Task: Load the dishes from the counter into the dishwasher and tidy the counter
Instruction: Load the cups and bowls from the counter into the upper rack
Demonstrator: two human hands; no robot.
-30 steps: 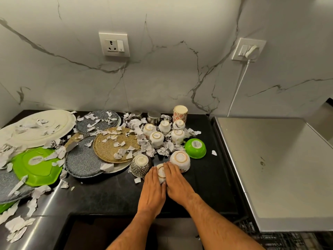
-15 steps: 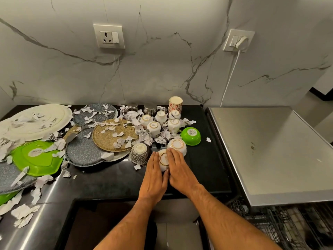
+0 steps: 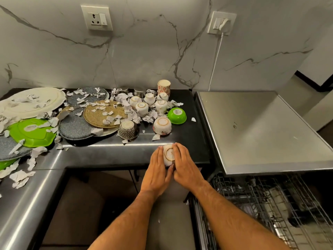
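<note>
**Ana:** Plates first, far left: a white platter (image 3: pixel 34 103), a green plate (image 3: pixel 31 132), then grey and woven gold ones, all littered with torn paper scraps (image 3: pixel 108 120).

**Raj:** And the middle of the counter (image 3: pixel 108 152)?

**Ana:** Upturned cups (image 3: pixel 142 107) in a cluster, a patterned bowl (image 3: pixel 128 129), a floral bowl (image 3: pixel 162 125) and a small green bowl (image 3: pixel 177 115) beside them.

**Raj:** What's in hand?

**Ana:** A small white cup (image 3: pixel 169 154), bottom up, at the counter's front edge. Left hand (image 3: pixel 156 173) and right hand (image 3: pixel 185 167) are cupped round it from either side, fingers wrapped on its walls.

**Raj:** So, the loading step?

**Ana:** I'd judge so, barely begun, since nearly everything sits unloaded. The dishwasher rack (image 3: pixel 261 204) is pulled out low on the right, under the steel top (image 3: pixel 252 127).

**Raj:** Next?

**Ana:** Probably carrying it right and down, setting it mouth-down between the wires. One hand would do, freeing the other for the next cup.
</note>
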